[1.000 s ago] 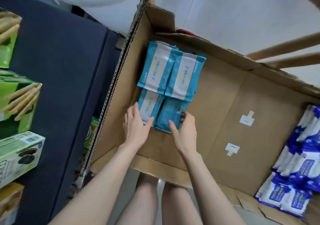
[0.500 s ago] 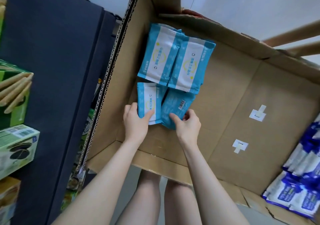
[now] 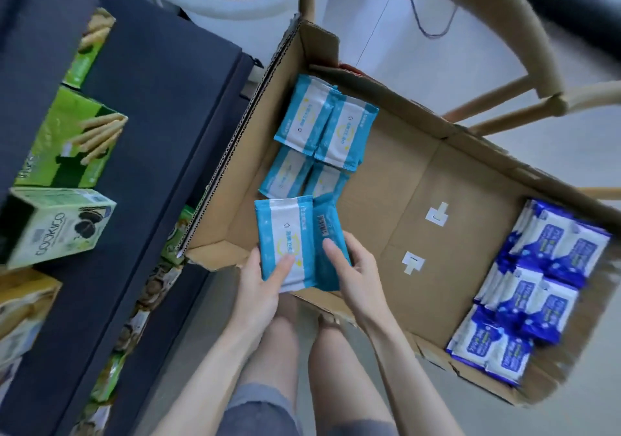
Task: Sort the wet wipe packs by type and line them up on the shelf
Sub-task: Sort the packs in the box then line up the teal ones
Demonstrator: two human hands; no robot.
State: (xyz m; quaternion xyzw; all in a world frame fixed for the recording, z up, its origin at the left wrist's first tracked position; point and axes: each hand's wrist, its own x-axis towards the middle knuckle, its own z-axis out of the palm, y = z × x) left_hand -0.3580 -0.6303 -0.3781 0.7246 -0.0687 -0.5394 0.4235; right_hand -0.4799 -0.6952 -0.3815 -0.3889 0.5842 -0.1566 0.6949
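Note:
A big open cardboard box [image 3: 437, 180] holds two kinds of wet wipe packs. Light blue packs [image 3: 324, 126] lie in its far left corner, dark blue packs [image 3: 544, 281] are piled at its right end. My left hand [image 3: 260, 277] grips a light blue pack [image 3: 284, 240] face up, lifted over the box's near edge. My right hand [image 3: 354, 269] grips a second light blue pack [image 3: 327, 233], its back with the barcode showing, right beside the first.
A dark blue shelf unit [image 3: 151, 139] stands to the left with green biscuit boxes [image 3: 70, 139] and a cookie box [image 3: 57, 223] on it. A wooden chair frame [image 3: 524, 52] rises behind the box. My bare legs are below.
Both hands have lifted the two near packs out of the stack and drawn them toward me. Two more light blue packs now show underneath. The camera has pulled back.

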